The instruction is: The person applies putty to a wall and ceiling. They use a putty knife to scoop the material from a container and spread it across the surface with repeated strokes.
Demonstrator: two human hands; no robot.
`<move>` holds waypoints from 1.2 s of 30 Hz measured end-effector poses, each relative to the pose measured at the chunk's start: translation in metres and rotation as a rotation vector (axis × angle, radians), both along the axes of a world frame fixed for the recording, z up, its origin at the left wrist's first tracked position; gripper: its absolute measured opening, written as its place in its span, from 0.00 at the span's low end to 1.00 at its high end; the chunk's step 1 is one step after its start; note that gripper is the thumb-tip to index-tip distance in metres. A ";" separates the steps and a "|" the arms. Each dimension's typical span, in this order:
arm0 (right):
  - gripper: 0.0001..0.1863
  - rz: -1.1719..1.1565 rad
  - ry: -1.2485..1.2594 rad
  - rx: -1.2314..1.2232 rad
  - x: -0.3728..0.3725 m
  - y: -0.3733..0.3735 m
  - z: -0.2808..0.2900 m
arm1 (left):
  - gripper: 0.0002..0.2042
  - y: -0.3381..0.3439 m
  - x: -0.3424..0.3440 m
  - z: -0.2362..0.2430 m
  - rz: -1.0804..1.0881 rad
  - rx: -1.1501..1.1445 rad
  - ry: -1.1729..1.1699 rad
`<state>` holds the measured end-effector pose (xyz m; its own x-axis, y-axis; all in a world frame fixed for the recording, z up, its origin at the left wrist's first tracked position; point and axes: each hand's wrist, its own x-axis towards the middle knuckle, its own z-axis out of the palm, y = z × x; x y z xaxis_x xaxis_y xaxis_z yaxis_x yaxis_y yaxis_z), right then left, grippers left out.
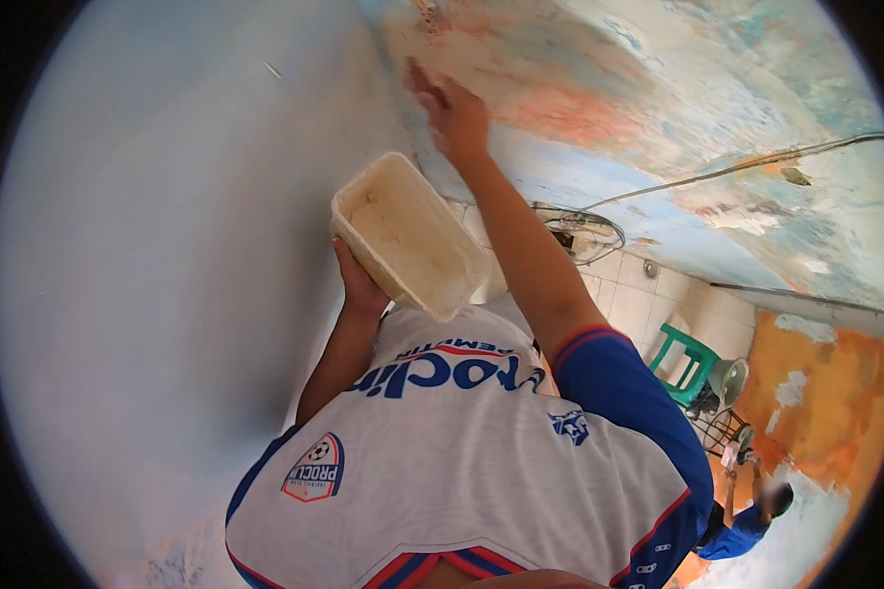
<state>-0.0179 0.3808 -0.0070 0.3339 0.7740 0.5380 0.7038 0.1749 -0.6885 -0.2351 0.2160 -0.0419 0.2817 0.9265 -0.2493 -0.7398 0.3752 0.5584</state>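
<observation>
Left hand (359,282) gripping off-white rectangular tub (432,260) by side — tub in front of white jersey (501,456). Right hand (459,118) raised beyond tub, near patchy painted wall (609,93) — blurred, cannot tell if grasping anything. Co-worker (744,533) in blue well right of tub.

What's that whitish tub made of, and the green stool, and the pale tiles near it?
The whitish tub looks like plastic: thin molded walls with rounded corners, dull and smeared inside. The green stool also seems plastic, with smooth bars in one even colour, though it's too small to be sure. The pale tiles are probably ceramic: flat, smooth-looking pieces split by straight seams.
</observation>
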 end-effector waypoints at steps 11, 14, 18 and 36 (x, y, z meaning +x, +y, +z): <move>0.16 -0.624 0.210 -0.060 0.228 -0.151 -0.016 | 0.42 0.000 -0.014 -0.016 -0.010 0.002 -0.077; 0.13 -0.819 0.259 -0.093 0.251 -0.194 -0.007 | 0.42 0.000 -0.011 -0.019 -0.016 -0.026 -0.148; 0.08 -0.260 0.392 -0.083 0.140 -0.133 -0.033 | 0.42 0.005 -0.004 -0.006 0.026 -0.061 -0.091; 0.23 -0.752 0.053 -0.075 0.359 -0.230 -0.018 | 0.39 -0.031 0.056 0.018 0.051 -0.017 -0.031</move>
